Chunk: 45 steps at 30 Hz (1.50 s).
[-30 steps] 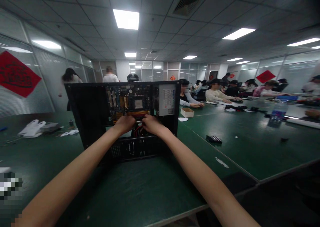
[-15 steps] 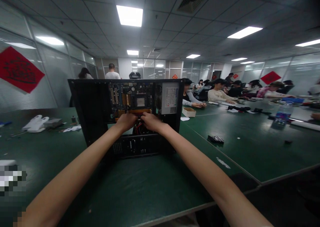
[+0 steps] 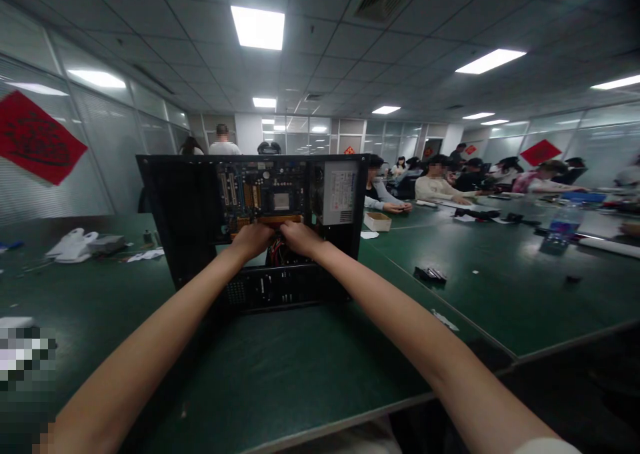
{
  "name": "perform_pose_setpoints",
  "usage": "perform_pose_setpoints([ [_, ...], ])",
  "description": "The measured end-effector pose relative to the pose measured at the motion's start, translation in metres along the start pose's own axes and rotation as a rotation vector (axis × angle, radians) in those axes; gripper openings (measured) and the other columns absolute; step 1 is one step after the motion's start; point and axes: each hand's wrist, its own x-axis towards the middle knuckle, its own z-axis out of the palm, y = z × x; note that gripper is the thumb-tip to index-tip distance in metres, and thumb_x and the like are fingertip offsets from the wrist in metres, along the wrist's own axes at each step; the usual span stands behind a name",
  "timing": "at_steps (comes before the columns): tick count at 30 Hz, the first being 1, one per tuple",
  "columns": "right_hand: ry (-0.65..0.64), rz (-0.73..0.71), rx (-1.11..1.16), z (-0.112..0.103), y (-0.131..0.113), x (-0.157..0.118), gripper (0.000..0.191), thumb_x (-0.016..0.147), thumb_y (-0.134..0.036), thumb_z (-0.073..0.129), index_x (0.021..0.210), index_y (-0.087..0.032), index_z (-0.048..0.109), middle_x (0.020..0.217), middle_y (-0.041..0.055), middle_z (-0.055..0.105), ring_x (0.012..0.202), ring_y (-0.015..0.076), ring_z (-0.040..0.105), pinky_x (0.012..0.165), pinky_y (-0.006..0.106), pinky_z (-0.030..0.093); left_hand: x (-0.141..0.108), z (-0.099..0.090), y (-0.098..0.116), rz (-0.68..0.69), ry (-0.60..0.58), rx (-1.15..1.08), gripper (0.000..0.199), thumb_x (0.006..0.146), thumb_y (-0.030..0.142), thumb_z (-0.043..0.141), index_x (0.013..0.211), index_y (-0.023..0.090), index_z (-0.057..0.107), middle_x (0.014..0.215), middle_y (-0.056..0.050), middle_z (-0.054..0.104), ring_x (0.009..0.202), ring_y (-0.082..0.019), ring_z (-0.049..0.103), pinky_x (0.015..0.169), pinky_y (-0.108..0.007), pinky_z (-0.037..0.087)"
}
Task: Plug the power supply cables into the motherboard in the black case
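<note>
Both bare forearms reach forward over the green surface, the right one with a pale sleeve showing at the frame's lower edge, and they angle inward until the two hands nearly meet. Left hand and right hand are bent palm-down, knuckles up, fingers curled tightly inward; whether they grip anything I can't tell, because the tips are hidden. And the gap between the hands is narrower than it was a second ago!

Right in front of them stands the black computer case, upright on the surface, its open side facing us. Inside, the dark motherboard carries a pale square chip, with an orange slot just above the hands (red and dark cables bunch below). The silver power supply fills the upper right corner.

Far behind, a dark-haired person, standing clear of the case a second ago, is now mostly hidden behind it.
</note>
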Motion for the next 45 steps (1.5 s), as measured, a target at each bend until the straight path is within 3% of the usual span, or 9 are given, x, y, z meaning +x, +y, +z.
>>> perform_pose_setpoints([
  [14,-0.041,0.046,-0.087,0.001,-0.004,0.002,0.027,0.096,-0.011,0.04,0.114,-0.008,0.06,0.117,0.0191,0.062,0.104,0.0261,0.064,0.088,0.036,0.051,0.001,0.003,-0.004,0.012,-0.003,-0.042,0.033,0.094,0.029,0.044,0.102,0.018,0.074,0.105,-0.016,0.072,0.1,-0.031,0.069,0.088,-0.041,0.052],
  [25,-0.096,0.047,-0.109,-0.004,-0.005,0.005,0.031,0.093,-0.007,0.042,0.115,-0.009,0.063,0.112,0.021,0.067,0.11,0.0283,0.064,0.091,0.037,0.051,0.012,0.025,-0.02,0.015,0.081,-0.214,0.03,0.092,0.026,0.049,0.104,0.02,0.076,0.107,-0.008,0.075,0.102,-0.022,0.068,0.086,-0.027,0.049],
  [33,-0.092,0.065,-0.083,-0.006,-0.006,0.002,0.031,0.095,-0.008,0.038,0.116,-0.009,0.061,0.111,0.0221,0.068,0.108,0.0282,0.066,0.089,0.037,0.051,0.011,0.023,-0.015,0.013,0.084,-0.207,0.031,0.09,0.028,0.049,0.103,0.02,0.076,0.101,-0.01,0.076,0.097,-0.025,0.07,0.085,-0.031,0.051],
  [45,-0.104,0.103,-0.067,-0.007,-0.004,-0.009,0.03,0.087,-0.004,0.048,0.112,-0.011,0.065,0.113,0.0193,0.068,0.107,0.0269,0.066,0.087,0.032,0.051,0.007,0.017,-0.011,0.02,0.084,-0.209,0.029,0.088,0.023,0.051,0.099,0.022,0.077,0.1,-0.008,0.076,0.095,-0.022,0.07,0.082,-0.027,0.05],
])
